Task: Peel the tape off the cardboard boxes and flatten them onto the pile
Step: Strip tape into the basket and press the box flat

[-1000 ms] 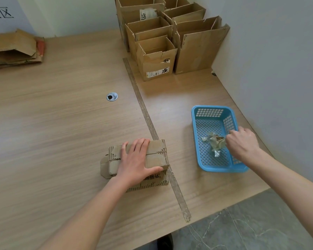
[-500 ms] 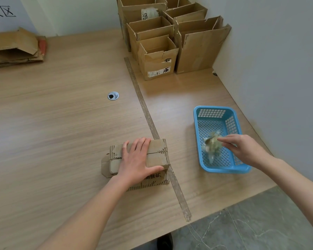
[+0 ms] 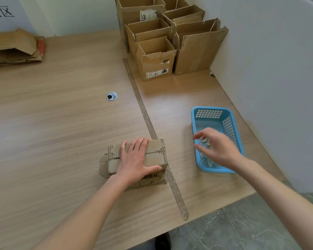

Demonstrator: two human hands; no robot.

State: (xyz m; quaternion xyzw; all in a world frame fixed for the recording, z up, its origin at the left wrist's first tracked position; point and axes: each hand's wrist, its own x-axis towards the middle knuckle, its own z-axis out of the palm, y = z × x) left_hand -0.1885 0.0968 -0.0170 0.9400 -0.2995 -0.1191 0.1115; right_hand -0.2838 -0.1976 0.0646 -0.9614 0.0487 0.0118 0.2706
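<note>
Pinning flattened box (image 3: pixel 141 159) near the front edge of table (image 3: pixel 61 114) with left hand (image 3: pixel 136 160): palm flat on top, fingers straight, thumb hooked round the near right edge. Hovering right hand (image 3: pixel 219 147) over blue basket (image 3: pixel 213 112), fingers spread and loosely curled, holding nothing as far as the motion blur allows. Crumpled tape (image 3: pixel 205 141) showing faintly between the fingers, lying in the basket; whether fully free of the fingertips, cannot tell.

Risks, judging from here:
- Tape clinging to a fingertip and riding back out of the basket, owing to sticky residue.
- Folded cardboard springing back open on easing palm pressure, since the layers are looking stacked rather than creased dead flat.
- Loose flap sticking out at the left end catching on the table during a slide toward the pile (image 3: pixel 14 47), which is sitting well apart at the far left corner.
- Edge of the box overlapping the strip (image 3: pixel 143 109) running across the table, possibly snagging there.

Long axis of the box running left-right, roughly parallel to the front table edge; torn flap end pointing left, squarer end pointing right toward the basket. Upright boxes (image 3: pixel 155 60) waiting at the far right.
</note>
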